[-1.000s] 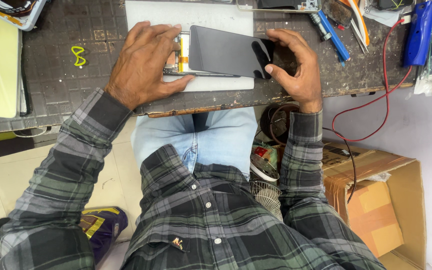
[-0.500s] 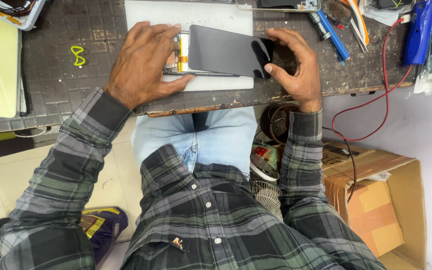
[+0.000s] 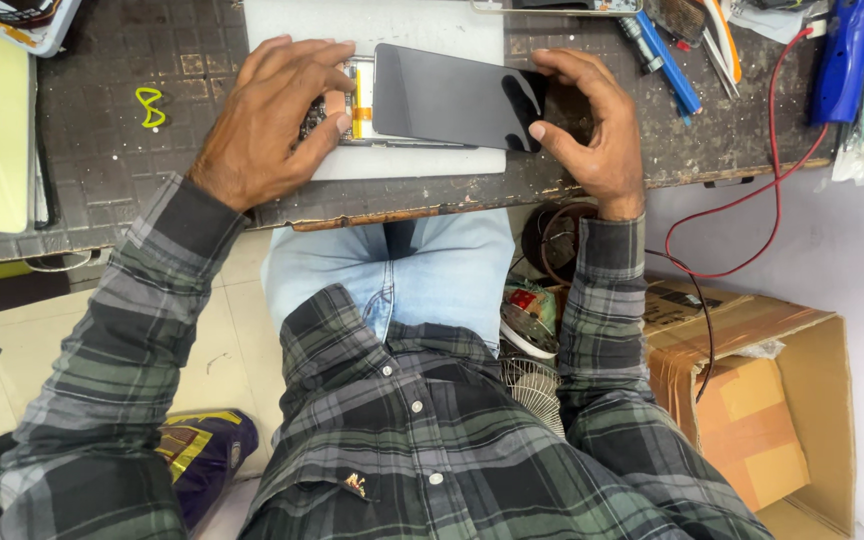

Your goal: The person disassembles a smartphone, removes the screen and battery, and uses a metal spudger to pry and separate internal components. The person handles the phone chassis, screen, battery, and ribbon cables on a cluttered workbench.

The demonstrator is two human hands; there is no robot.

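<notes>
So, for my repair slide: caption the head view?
Both hands, left and right, hold a dark phone screen over a white mat.
</notes>
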